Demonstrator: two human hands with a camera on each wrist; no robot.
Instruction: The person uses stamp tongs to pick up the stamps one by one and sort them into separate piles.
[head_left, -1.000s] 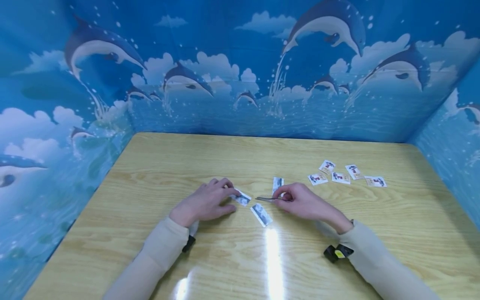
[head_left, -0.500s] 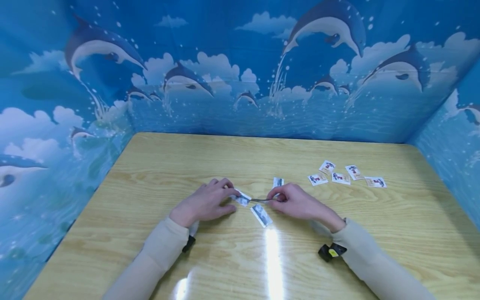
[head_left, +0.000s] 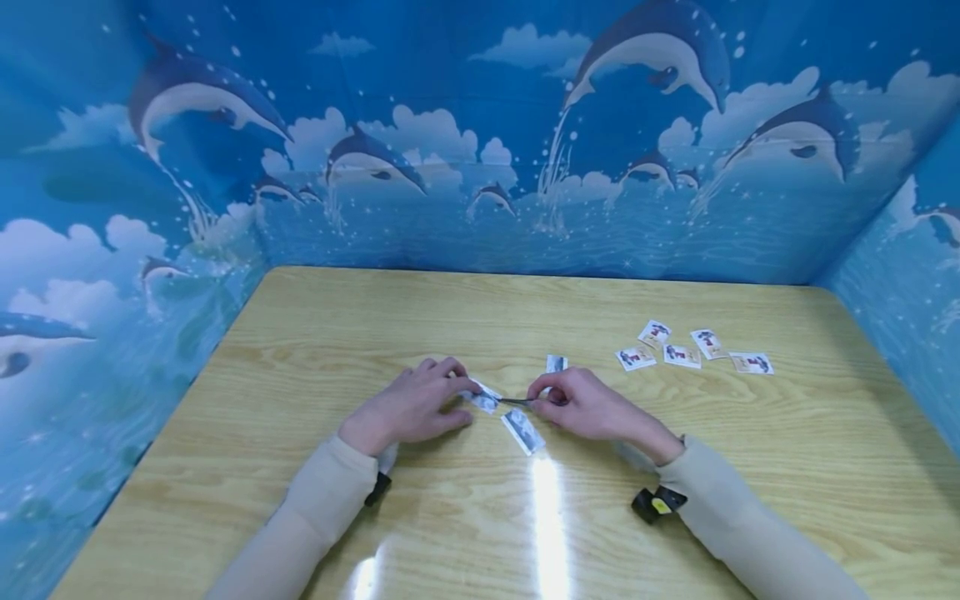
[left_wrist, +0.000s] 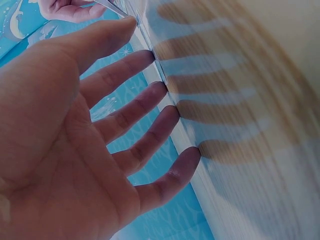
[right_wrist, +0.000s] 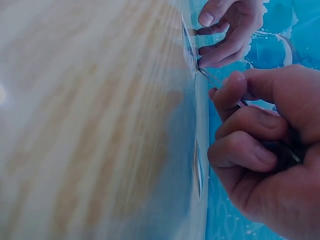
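Observation:
My right hand (head_left: pixel 592 402) pinches a slim pair of metal tweezers (head_left: pixel 514 402) between thumb and fingers, its other fingers curled in the right wrist view. The tweezers' tips reach the right end of a small grey-and-white printed card (head_left: pixel 486 402). On that card's left end rests a fingertip of my left hand (head_left: pixel 417 402). The left wrist view has this hand's fingers spread and nearly straight, their tips down on the tabletop. Just below the tweezers lies a second grey-and-white card (head_left: pixel 522 431). A third grey card (head_left: pixel 556 363) is partly hidden behind my right hand.
Several small white-and-tan cards (head_left: pixel 682 356) with red and dark print lie scattered at the back right of the wooden table (head_left: pixel 390 317). A dolphin-patterned blue curtain (head_left: pixel 465 225) stands along the back and both sides. Light glares off the front of the tabletop.
My right hand has moved left with the tweezers, bringing their tips onto the card under my left finger. The left hand has stayed where it was.

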